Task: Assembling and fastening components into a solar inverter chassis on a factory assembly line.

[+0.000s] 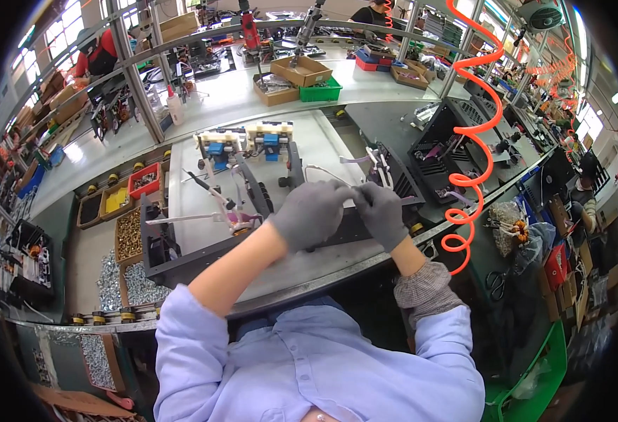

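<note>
Both my hands wear grey gloves and meet over the front side of a black metal chassis. My left hand is closed, its fingertips pinched at a white cable that arcs up behind them. Close beside it, my right hand is also closed at the same cable; the exact grip point is hidden by the fingers. Behind the right hand stands a bundle of white and dark wires. Inside the chassis, at left, are more wires with a purple piece. Two blue components on cream mounts sit toward the back.
Small bins of fasteners stand at left, among them a red bin and a box of brass screws. An orange coiled hose hangs at right. Further black chassis line the bench. Scissors lie at lower right.
</note>
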Action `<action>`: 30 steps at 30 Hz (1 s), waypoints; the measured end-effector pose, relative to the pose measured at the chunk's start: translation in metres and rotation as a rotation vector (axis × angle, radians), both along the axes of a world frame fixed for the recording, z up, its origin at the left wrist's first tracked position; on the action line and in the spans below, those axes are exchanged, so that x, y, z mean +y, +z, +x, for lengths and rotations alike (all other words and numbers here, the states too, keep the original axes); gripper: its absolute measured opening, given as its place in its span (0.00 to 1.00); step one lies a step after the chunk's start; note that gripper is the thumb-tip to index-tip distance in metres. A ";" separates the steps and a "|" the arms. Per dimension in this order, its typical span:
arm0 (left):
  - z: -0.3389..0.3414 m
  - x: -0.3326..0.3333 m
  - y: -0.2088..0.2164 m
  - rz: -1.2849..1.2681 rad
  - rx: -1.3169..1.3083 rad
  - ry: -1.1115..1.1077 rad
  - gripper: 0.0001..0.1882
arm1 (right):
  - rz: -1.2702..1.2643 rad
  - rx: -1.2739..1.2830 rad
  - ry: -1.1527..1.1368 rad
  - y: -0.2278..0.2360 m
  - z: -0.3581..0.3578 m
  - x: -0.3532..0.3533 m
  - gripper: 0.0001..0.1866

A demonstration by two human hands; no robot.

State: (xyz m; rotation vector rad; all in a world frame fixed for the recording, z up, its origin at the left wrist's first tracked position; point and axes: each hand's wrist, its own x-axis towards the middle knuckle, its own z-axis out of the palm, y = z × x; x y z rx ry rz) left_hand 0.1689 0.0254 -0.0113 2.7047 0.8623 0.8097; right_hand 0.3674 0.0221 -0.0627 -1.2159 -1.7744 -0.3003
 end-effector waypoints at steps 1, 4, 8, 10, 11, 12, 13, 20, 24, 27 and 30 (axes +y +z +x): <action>0.009 0.014 -0.001 -0.105 0.137 0.055 0.17 | -0.070 -0.024 0.019 0.012 0.007 0.002 0.12; 0.036 0.056 0.001 -0.390 0.758 0.016 0.18 | -0.547 -0.349 -0.170 0.056 0.042 0.005 0.22; 0.058 0.098 -0.028 -0.065 0.674 0.328 0.29 | -0.899 -0.675 -0.178 0.059 0.059 0.013 0.29; 0.072 0.105 -0.026 0.249 0.265 0.622 0.33 | -0.930 -0.636 -0.160 0.055 0.065 0.011 0.30; 0.083 0.108 -0.024 0.252 0.261 0.619 0.33 | -0.953 -0.559 -0.188 0.052 0.068 0.013 0.31; 0.094 0.108 -0.015 0.347 0.340 0.529 0.33 | -0.973 -0.481 -0.208 0.049 0.068 0.016 0.33; 0.105 0.108 -0.009 0.441 0.417 0.440 0.33 | -0.968 -0.483 -0.206 0.050 0.066 0.017 0.33; 0.133 0.105 -0.035 0.353 0.491 0.088 0.18 | -1.126 -0.428 -0.007 0.068 0.073 0.016 0.32; 0.133 0.114 -0.033 0.400 0.544 0.070 0.19 | -0.803 -0.321 0.021 0.043 0.075 0.022 0.21; 0.122 0.109 -0.023 -0.092 0.446 0.107 0.24 | -0.468 -0.357 0.061 0.023 0.079 0.030 0.17; 0.111 0.103 -0.009 -0.275 0.548 0.169 0.26 | -0.491 -0.302 0.070 0.012 0.080 0.035 0.18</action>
